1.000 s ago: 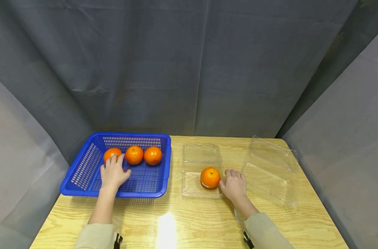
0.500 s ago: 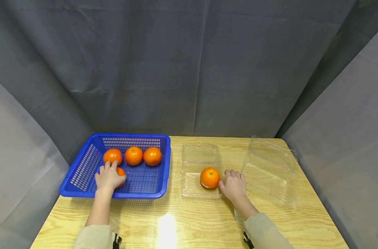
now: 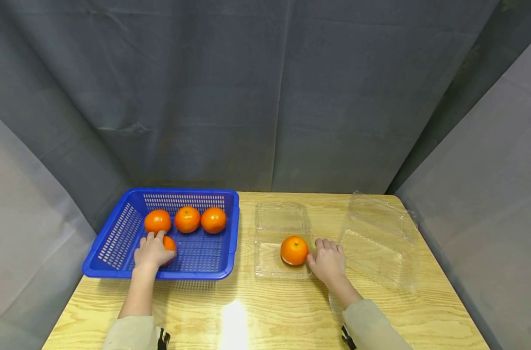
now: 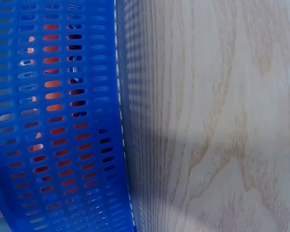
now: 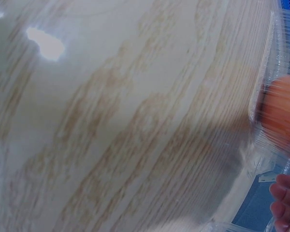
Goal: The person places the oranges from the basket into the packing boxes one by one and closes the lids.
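In the head view my left hand [image 3: 150,252] reaches into the blue plastic basket [image 3: 230,260] and grips an orange [image 3: 169,245], its fingers over the top and left side and its thumb at the right. That fruit is partly hidden by the hand. The left wrist view shows mostly the slotted basket wall [image 4: 94,121], with orange colour through the slots. My right hand [image 3: 328,262] rests at the right edge of an opened clear plastic clamshell box [image 3: 267,265], fingers loosely bent, thumb close to the single orange [image 3: 294,250] inside it.
Along the back of the basket lie three more oranges, the left one [image 3: 158,221], the middle one [image 3: 187,219] and the right one [image 3: 214,220]. Another clear clamshell [image 3: 379,248] lies open at the right of the wooden table [image 3: 204,321]. A grey curtain [image 3: 213,97] hangs behind.
My left hand has drawn back and a little left from the rear orange and closed round the nearer one in the basket. The right hand stays at the clamshell.
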